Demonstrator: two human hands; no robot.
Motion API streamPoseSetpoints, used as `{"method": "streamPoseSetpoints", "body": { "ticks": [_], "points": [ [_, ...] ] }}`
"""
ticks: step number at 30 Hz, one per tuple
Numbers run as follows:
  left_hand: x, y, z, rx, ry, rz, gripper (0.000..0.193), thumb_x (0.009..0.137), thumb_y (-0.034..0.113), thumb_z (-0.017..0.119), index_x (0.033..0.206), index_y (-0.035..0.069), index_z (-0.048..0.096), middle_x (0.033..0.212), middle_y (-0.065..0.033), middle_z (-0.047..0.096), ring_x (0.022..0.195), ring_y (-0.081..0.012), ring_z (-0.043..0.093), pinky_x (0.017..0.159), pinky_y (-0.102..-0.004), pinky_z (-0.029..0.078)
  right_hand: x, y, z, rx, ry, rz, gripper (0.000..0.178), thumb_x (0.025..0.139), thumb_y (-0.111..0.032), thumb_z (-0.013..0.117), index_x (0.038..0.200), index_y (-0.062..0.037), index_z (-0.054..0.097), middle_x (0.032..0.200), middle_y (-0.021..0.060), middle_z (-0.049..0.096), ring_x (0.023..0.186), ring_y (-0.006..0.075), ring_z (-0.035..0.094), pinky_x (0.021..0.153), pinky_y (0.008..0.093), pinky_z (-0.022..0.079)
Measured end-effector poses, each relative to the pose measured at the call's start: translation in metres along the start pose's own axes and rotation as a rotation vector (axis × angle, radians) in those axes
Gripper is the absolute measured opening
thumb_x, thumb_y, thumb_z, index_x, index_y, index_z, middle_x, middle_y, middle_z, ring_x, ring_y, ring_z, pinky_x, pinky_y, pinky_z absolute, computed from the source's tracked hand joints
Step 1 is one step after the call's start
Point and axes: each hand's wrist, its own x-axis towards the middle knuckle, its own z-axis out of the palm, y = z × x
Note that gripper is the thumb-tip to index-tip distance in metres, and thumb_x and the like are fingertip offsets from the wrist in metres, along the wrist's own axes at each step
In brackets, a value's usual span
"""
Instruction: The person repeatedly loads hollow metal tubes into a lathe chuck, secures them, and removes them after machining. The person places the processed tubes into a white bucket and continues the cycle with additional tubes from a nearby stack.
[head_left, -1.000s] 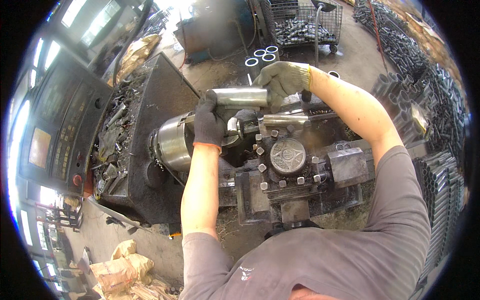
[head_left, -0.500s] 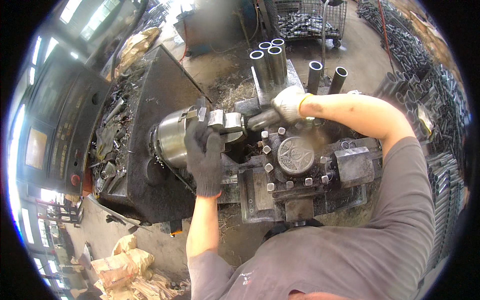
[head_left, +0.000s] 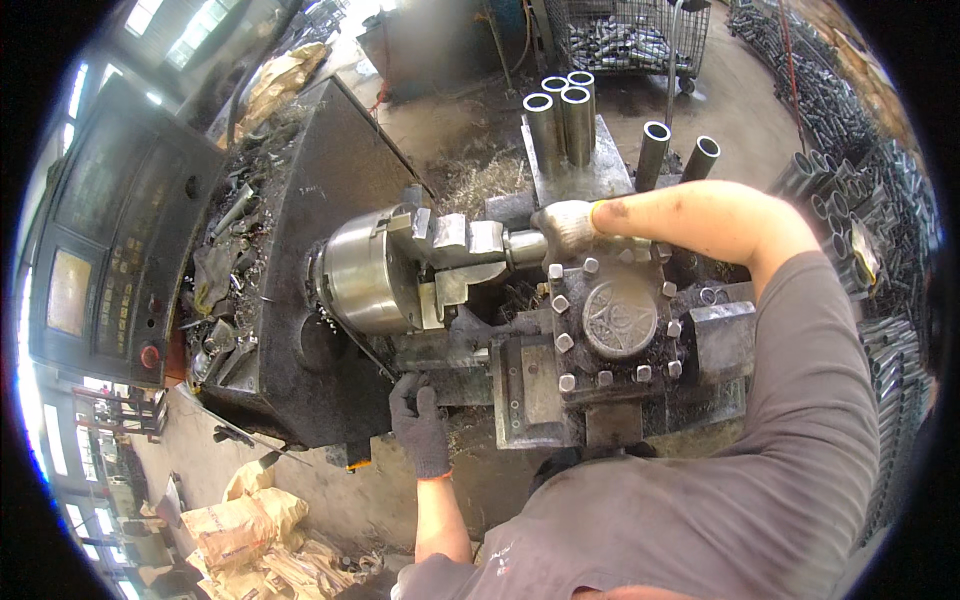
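Four tubes point(head_left: 577, 135): upright beyond turret point(head_left: 620, 318)
Left hand point(head_left: 419, 420): empty, fingers loosely curled
Right hand point(head_left: 568, 229): at cylinder point(head_left: 525, 248), fingers' state unclear

Chuck point(head_left: 365, 280) glossy smooth metal; cylinder point(head_left: 525, 247) shiny metal; left glove point(head_left: 421, 428) matt knitted cloth.

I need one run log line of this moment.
Right light-grey gloved hand: at silver metal cylinder, grip hidden | Left dark-grey gloved hand: apart from round silver metal chuck | Grey metal tubes: upright
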Motion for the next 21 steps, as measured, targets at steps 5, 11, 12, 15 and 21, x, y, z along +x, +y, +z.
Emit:
{"method": "streamPoseSetpoints", "body": {
  "ticks": [5,11,12,15,21],
  "points": [
    [-0.008,-0.023,-0.008,0.066,0.010,-0.163,0.025,0.100,0.011,0.069,0.122,0.000,0.068,0.117,-0.0084,0.070,0.108,-0.0169,0.064,0.099,-0.0332,0.051,-0.006,-0.010,-0.001,-0.179,0.023,0.057,0.055,0.075,-0.040,0.085,0.112,-0.0002,0.074,0.097,0.0229,0.078,0.092,0.0409,0.076,0.082,0.0484,0.060],
    [-0.007,-0.005,0.022,0.239,-0.042,0.110,0.025,0.100,0.012,0.069,0.121,0.000,0.070,0.114,-0.0095,0.073,0.107,-0.0196,0.066,0.099,-0.0337,0.052,-0.010,-0.015,0.006,-0.182,0.165,0.039,0.042,0.080,-0.024,0.078,0.114,-0.0016,0.070,0.095,0.0225,0.077,0.093,0.0414,0.077,0.081,0.0506,0.061],
    [-0.006,0.000,0.031,0.215,-0.063,0.137,0.025,0.100,0.012,0.069,0.122,0.000,0.070,0.115,-0.0104,0.073,0.107,-0.0204,0.067,0.100,-0.0339,0.052,-0.007,-0.015,0.007,-0.178,0.157,0.037,0.042,0.080,-0.023,0.078,0.115,-0.0019,0.070,0.095,0.0224,0.077,0.093,0.0413,0.077,0.080,0.0506,0.061],
    [-0.007,0.015,0.061,0.201,-0.132,0.234,0.026,0.099,0.012,0.070,0.122,0.001,0.071,0.116,-0.0147,0.074,0.111,-0.0259,0.069,0.102,-0.0354,0.053,0.000,-0.015,0.010,-0.202,0.149,0.043,0.037,0.079,-0.022,0.078,0.109,-0.0019,0.074,0.096,0.0216,0.078,0.092,0.0402,0.077,0.080,0.0499,0.061],
    [0.028,0.060,0.137,0.732,-0.130,1.045,0.052,0.091,0.019,0.077,0.138,0.008,0.058,0.139,-0.0174,0.061,0.134,-0.0441,0.057,0.114,-0.0598,0.046,-0.001,-0.020,0.006,-0.183,0.189,0.020,0.029,0.078,-0.029,0.081,0.096,-0.0064,0.081,0.096,0.0164,0.080,0.089,0.0339,0.078,0.079,0.0468,0.061]
  ]
}}
